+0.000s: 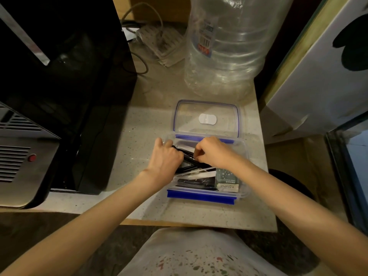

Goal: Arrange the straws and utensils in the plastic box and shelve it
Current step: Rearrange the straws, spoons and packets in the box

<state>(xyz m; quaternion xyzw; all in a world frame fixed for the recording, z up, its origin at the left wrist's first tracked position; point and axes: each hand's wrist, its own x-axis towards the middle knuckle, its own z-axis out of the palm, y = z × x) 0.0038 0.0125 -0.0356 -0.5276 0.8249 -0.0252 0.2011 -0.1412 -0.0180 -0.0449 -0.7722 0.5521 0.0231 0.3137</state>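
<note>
Clear plastic, blue-clipped: the plastic box (207,193) sits open near the front edge of a speckled stone counter (139,124), its lid (206,118) lying flat just behind it. Both hands work inside. The left hand (166,158) curls around a bundle of black utensils (188,158) at the box's left end; the right hand (213,151) is bent over the same bundle, fingers apparently pinching it, though the fingertips are hidden. Wrapped straws (199,173) and a dark green sachet (228,179) lie toward the near wall. An empty water jug (229,46) stands behind the lid, a black appliance (59,76) to the left. The contents look light, thin and slippery in their wrappers, best gathered mid-length; the box seems rigid, likely safest carried by both short ends once clipped.
</note>
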